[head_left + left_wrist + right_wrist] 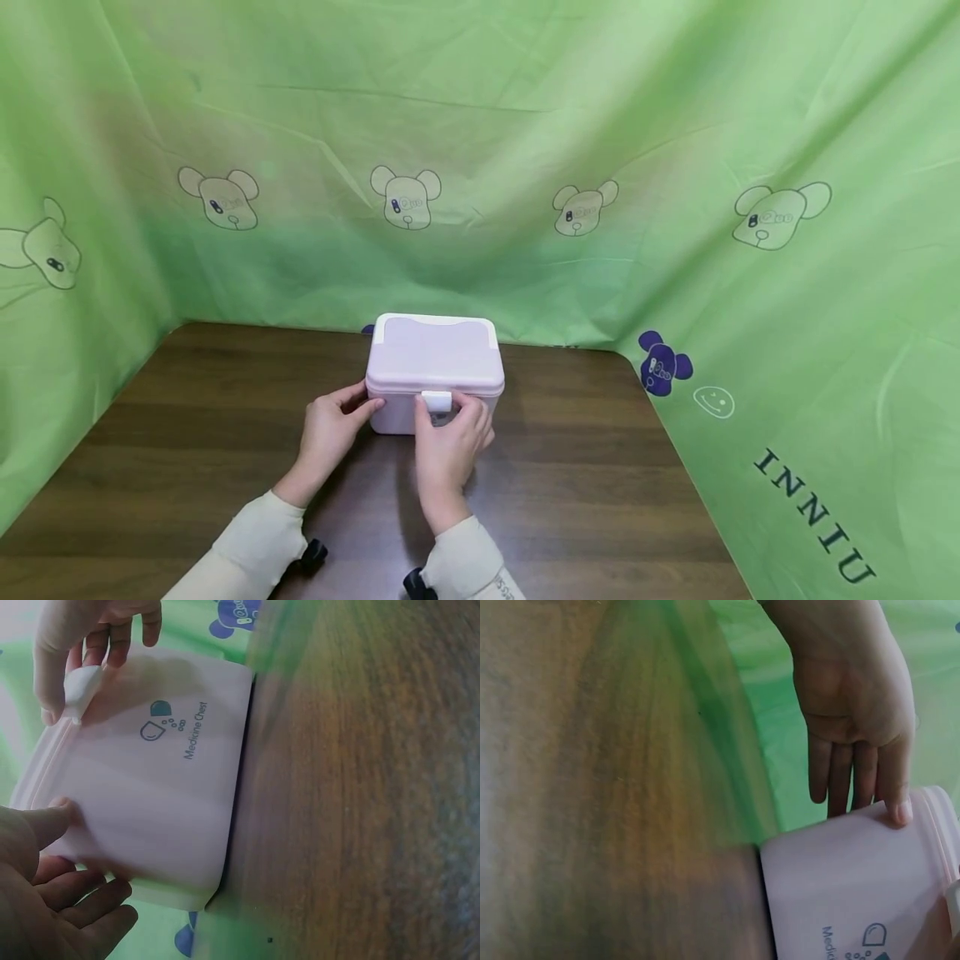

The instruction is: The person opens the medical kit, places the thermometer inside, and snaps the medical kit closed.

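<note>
A pale pink-lilac medicine box with its lid down stands at the table's far side. "Medicine Chest" and a capsule print mark its front, seen in the left wrist view. My left hand holds the box's left front corner, thumb on the front and fingers along the side. With thumb and fingers on either side, my right hand pinches the white latch at the middle of the front. In the right wrist view, my left hand shows at the box's side, while the right hand is almost wholly out of frame.
The box rests on a dark brown wooden table. Behind it and at both sides hangs a green cloth with printed bear heads. A black strap piece shows at the left wrist, another at the right.
</note>
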Demonstrator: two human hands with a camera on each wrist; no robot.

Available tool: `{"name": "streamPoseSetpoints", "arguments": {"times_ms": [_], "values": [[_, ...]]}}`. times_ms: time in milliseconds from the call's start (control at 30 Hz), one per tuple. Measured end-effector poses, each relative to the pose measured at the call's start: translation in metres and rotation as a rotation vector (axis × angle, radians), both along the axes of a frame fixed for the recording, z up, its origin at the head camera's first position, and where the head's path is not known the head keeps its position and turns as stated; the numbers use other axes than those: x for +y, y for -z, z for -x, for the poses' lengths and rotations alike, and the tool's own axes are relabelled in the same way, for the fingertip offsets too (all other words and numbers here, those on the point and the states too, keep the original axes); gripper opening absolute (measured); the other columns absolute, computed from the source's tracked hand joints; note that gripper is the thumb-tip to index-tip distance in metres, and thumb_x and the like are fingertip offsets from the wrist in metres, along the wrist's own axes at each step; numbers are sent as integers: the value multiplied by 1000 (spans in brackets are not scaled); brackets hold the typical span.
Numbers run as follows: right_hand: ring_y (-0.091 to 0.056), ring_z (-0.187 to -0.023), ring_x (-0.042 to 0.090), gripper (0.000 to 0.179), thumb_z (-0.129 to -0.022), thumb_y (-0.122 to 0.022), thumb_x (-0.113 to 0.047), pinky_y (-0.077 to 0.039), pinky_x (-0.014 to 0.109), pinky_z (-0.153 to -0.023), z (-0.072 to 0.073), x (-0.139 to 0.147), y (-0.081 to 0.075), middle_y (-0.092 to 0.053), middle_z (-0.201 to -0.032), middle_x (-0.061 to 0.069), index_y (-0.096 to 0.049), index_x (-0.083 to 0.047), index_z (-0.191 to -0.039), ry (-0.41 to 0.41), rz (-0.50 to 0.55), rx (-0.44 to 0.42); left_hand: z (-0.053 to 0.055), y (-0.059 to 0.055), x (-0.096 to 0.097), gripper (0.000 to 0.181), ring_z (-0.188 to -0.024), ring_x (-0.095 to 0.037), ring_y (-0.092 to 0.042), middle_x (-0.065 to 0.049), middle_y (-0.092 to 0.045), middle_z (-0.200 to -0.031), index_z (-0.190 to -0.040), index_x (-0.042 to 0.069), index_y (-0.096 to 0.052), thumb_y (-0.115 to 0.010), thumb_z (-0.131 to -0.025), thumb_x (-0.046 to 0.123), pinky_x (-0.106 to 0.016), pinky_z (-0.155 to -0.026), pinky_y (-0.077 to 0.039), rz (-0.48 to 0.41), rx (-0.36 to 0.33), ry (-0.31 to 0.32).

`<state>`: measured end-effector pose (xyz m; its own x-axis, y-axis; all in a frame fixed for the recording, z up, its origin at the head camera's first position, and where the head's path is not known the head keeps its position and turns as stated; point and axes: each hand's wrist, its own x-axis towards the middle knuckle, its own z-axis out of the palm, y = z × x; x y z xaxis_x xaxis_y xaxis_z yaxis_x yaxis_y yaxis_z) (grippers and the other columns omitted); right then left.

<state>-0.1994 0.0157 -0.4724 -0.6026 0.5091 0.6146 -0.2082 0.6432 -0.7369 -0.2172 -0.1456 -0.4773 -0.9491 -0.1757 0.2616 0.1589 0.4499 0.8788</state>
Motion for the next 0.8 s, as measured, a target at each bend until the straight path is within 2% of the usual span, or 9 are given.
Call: {"name": "streamPoseSetpoints", "arguments": {"times_ms": [267, 633, 800], "values": [[-57, -97, 32, 48, -70, -95, -32, -37, 47, -88, 4, 6, -6, -62, -99, 8, -64, -10, -100, 23, -77, -6, -2, -3, 2, 48, -113, -27, -71, -13, -74, -118, -125, 7, -75, -86, -85, 31, -46, -88, -61, -22, -15, 4], [-58, -100, 31, 49, -69, -96, -33, -36, 48, -93, -1, 8, -2, -63, -100, 6, -65, -10, -100, -4, -42, -72, -2, 0, 2, 48, -114, -28, -70, -12, -74, -119, -124, 8, -75, -87, -84, 32, -47, -89, -61, -17, -27, -2], [-58, -100, 31, 50, -69, -96, -34, -36, 48, -94, -1, 9, 0, -63, -101, 6, -64, -10, -100, -20, -39, -59, -2, -1, 1, 48, -114, -29, -70, -13, -74, -119, -124, 8, -75, -87, -84, 32, -48, -89, -60, -10, -20, -8]]}}
